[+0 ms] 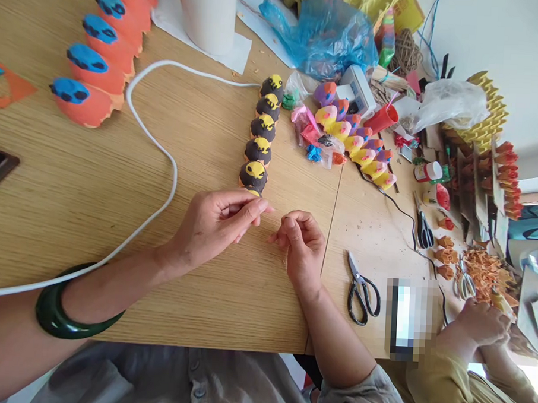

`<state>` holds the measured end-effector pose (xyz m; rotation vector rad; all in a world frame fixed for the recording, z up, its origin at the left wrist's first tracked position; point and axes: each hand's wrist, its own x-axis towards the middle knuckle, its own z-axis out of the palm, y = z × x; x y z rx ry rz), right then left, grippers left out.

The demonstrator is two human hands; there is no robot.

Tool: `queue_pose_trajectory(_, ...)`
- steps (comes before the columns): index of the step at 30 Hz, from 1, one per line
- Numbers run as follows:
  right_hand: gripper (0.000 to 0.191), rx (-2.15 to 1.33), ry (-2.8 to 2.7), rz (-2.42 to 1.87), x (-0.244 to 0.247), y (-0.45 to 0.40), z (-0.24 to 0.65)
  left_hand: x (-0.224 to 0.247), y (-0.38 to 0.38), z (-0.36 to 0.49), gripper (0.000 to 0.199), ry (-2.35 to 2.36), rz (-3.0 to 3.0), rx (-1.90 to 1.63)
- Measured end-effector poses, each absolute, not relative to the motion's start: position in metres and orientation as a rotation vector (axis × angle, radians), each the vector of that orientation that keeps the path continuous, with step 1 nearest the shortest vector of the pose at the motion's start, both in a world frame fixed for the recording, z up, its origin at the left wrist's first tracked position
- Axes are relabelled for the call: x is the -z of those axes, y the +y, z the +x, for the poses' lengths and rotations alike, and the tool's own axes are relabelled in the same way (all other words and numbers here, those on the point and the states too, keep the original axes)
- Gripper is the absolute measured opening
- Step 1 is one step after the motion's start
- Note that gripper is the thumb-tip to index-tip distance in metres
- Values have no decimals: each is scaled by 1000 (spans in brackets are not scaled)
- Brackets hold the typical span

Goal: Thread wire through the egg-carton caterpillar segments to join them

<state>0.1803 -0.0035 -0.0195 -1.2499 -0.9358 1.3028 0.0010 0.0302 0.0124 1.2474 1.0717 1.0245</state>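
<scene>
My left hand [223, 226], with a dark green bangle [52, 311] on its wrist, is raised over the table with thumb and fingertips pinched together. Whatever lies in the pinch is too small to make out. Just below the near end of a row of black shapes with yellow tops [259, 147], it partly covers the last one. To the right, my right hand [303, 241] is curled, thumb pressed to the fingers, and what it holds, if anything, is hidden. A small gap separates the two hands.
Black-handled scissors [361, 291] lie right of my right hand. A white cable [174, 173] crosses the left side and passes over my left forearm. Orange-and-blue shapes [94, 69] stand at the upper left. Yellow-and-pink shapes [356, 143] are at the back. Another person's hands [484, 324] work at far right.
</scene>
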Motion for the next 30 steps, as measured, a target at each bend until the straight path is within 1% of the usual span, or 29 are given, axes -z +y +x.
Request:
queue_pose_trajectory(3,37,-1327,-928,-1259,19,-4,180,-13,31,1,32,1081,1257,-1027)
queue_pose_trajectory(6,36,-1327,-943,-1273,20,-4,181,-13,31,1,32,1083,1260,-1028)
queue_pose_trajectory(8,39,-1339,-945,-1284,20,-4,181,-13,31,1,32,1082,1245,-1030)
queue_pose_trajectory(12,36,-1329,-922,-1292,20,-3,181,-13,30,2,30,1091,1215,-1055)
queue_pose_trajectory(14,39,-1342,-916,-1275,20,-3,180,-13,30,1,29,1103,1186,-1099)
queue_pose_trajectory(15,39,-1341,-917,-1267,20,-4,180,-12,31,1,28,1112,1162,-1127)
queue_pose_trajectory(18,30,-1327,-939,-1263,21,-4,181,-10,34,0,28,1120,1050,-1207)
queue_pose_trajectory(21,38,-1338,-968,-1275,21,-4,182,-9,40,-1,26,1099,934,-1280)
queue_pose_trajectory(24,36,-1312,-978,-1280,22,-5,182,-9,43,-1,25,1081,877,-1306)
queue_pose_trajectory(28,43,-1329,-994,-1280,21,-5,181,-10,43,-2,24,1081,876,-1295)
queue_pose_trajectory(30,41,-1304,-1002,-1306,20,-5,180,-10,42,-2,24,1086,885,-1282)
